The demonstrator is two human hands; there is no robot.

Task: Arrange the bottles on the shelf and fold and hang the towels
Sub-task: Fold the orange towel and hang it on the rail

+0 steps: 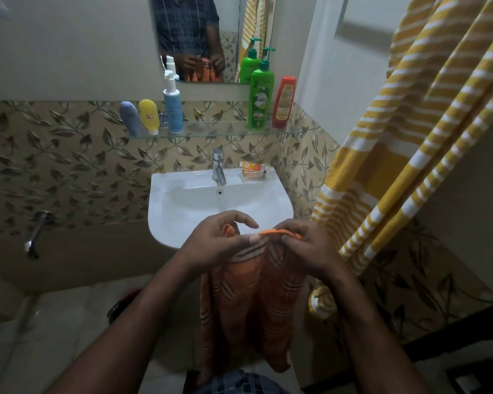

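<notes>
This is a home bathroom. A white washbasin (182,223) with a tap (219,169) is fixed to a leaf-patterned tiled wall (69,166). Above the washbasin, a glass shelf (217,130) carries toiletry bottles (261,100) beneath a mirror (228,21). To the washbasin's right hangs a striped towel (410,137).

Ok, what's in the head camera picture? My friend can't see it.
Someone's left hand and right hand hold an orange towel by its top edge before a white sink. Five bottles sit on the glass shelf above; a yellow striped towel hangs at right.
</notes>
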